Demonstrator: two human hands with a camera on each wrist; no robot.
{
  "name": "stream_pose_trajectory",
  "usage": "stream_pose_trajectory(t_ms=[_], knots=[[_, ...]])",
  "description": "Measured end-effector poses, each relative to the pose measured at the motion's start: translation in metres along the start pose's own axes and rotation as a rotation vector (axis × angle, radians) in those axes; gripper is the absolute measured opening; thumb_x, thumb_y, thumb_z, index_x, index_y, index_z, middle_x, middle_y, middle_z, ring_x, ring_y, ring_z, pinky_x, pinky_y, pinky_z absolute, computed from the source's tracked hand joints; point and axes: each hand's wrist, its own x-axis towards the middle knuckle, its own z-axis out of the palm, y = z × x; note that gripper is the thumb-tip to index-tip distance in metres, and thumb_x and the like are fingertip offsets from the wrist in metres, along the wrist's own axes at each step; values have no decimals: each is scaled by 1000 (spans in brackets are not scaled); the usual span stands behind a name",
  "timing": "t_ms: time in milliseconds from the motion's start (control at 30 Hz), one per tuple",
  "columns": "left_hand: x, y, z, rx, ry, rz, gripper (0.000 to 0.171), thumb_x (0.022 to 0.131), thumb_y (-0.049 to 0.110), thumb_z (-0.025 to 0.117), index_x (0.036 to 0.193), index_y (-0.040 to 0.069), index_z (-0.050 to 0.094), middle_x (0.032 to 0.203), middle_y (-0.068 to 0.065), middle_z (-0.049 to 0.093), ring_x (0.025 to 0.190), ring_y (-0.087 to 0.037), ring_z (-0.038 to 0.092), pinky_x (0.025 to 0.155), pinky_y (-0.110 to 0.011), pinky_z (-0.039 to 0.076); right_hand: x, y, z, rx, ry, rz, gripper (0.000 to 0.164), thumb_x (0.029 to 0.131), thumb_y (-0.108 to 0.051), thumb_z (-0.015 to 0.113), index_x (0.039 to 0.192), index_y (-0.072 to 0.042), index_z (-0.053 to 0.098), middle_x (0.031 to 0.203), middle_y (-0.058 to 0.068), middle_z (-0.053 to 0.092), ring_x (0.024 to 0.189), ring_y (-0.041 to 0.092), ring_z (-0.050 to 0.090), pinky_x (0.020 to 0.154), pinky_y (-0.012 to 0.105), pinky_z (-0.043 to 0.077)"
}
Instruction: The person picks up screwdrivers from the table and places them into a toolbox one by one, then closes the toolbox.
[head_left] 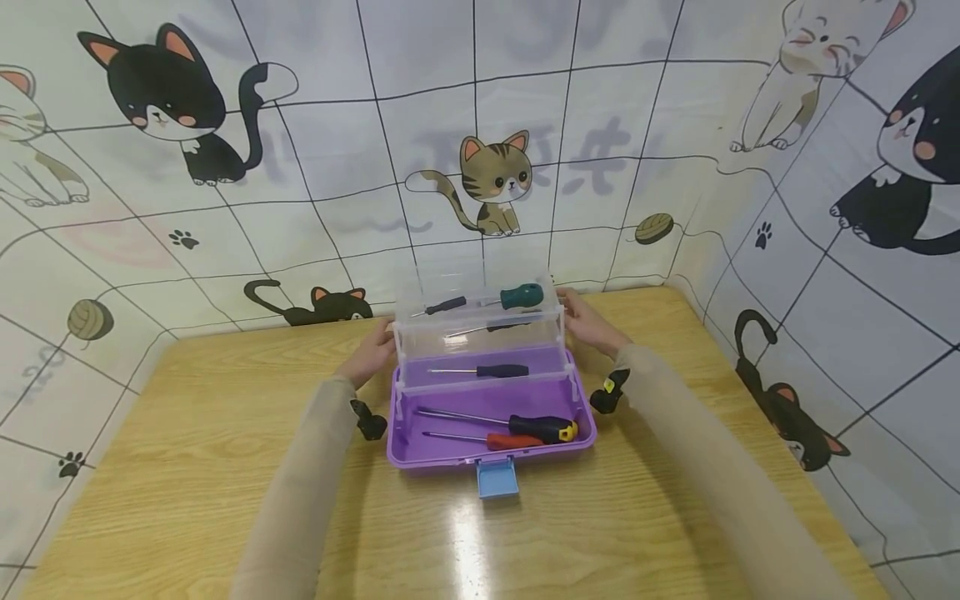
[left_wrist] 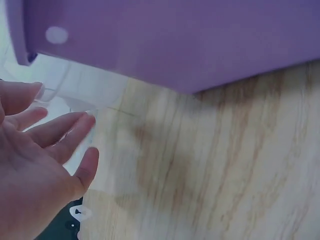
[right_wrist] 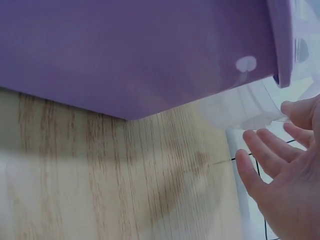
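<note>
A purple toolbox (head_left: 491, 457) stands with its clear lid tipped back and clear trays (head_left: 427, 387) raised. In its base lie a black-and-yellow screwdriver (head_left: 543, 428) and a red-handled screwdriver (head_left: 513, 442). Higher up are a black-handled screwdriver (head_left: 502, 370), a green-handled screwdriver (head_left: 521, 296), a small dark screwdriver (head_left: 446, 306) and another dark one, partly hidden. My left hand (head_left: 375, 352) is at the left rear side, fingers extended by the clear plastic (left_wrist: 65, 82). On the opposite side, my right hand (head_left: 588, 323) has loosely extended fingers beside the clear plastic (right_wrist: 245, 107).
The toolbox rests on a wooden table (head_left: 247, 417), near its back edge. A blue latch (head_left: 497, 479) hangs down at the box's front. Behind and to the sides hangs a white cloth (head_left: 330, 158) printed with cats and grid lines.
</note>
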Motion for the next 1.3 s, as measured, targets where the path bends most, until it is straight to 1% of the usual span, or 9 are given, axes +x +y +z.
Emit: stream_pose_trajectory(t_ms=[133, 233, 400, 533, 667, 867, 933, 1133, 1300], knots=[[-2, 3, -1, -107, 6, 74, 45, 104, 9, 41, 143, 4, 19, 137, -35, 42, 127, -44, 42, 109, -55, 27, -1, -1, 0, 13, 8, -36, 49, 102, -7, 41, 146, 2, 19, 149, 33, 23, 132, 49, 33, 107, 58, 29], [-4, 5, -1, -165, 19, 112, 47, 101, 2, 42, 141, 7, 19, 136, -34, 44, 122, -41, 47, 106, -53, 32, -2, -2, -1, 63, 14, -67, 49, 101, -2, 40, 144, 2, 18, 149, 33, 21, 133, 50, 29, 106, 59, 28], [-6, 7, -3, -226, 37, 159, 49, 95, -7, 46, 134, 12, 24, 140, -31, 41, 126, -39, 44, 104, -53, 34, -3, -5, -5, 109, 28, -111, 48, 101, 1, 40, 144, 1, 17, 148, 32, 22, 135, 50, 26, 106, 58, 30], [-9, 12, -4, -251, 68, 184, 46, 93, -13, 46, 128, 13, 29, 140, -31, 40, 131, -42, 39, 104, -54, 35, -7, -10, -11, 134, 53, -96, 47, 101, 0, 45, 142, -4, 23, 150, 27, 23, 133, 48, 31, 105, 57, 32], [-9, 17, -5, -230, 98, 206, 43, 94, -12, 50, 128, 6, 30, 138, -31, 43, 129, -45, 41, 101, -55, 38, -10, -17, -19, 214, 75, -69, 46, 98, -3, 51, 139, -8, 30, 151, 21, 27, 131, 43, 38, 106, 55, 31], [-13, 20, -8, -190, 116, 202, 42, 93, -10, 53, 126, 6, 33, 139, -28, 42, 128, -45, 42, 99, -59, 38, -12, -29, -26, 348, 60, -67, 38, 100, -3, 45, 136, 5, 34, 143, 19, 37, 120, 21, 48, 107, 48, 34], [-15, 22, -9, -175, 133, 206, 42, 92, -11, 54, 125, 8, 36, 140, -27, 42, 128, -44, 42, 99, -59, 38, -13, -33, -26, 370, 54, -76, 37, 101, -5, 44, 135, 8, 34, 139, 19, 39, 117, 18, 50, 107, 49, 33], [-17, 27, -10, -138, 161, 261, 44, 88, -16, 55, 124, 4, 39, 139, -25, 43, 125, -44, 44, 96, -59, 41, -20, -46, -29, 378, 40, -102, 44, 104, -16, 41, 138, 9, 32, 144, 22, 35, 128, 33, 43, 108, 48, 32], [-18, 37, -10, -108, 169, 282, 39, 90, -16, 52, 124, 0, 41, 139, -24, 39, 128, -44, 40, 96, -56, 43, -24, -53, -28, 443, 42, -143, 40, 105, -16, 39, 137, 7, 32, 145, 22, 32, 133, 41, 36, 109, 45, 31]])
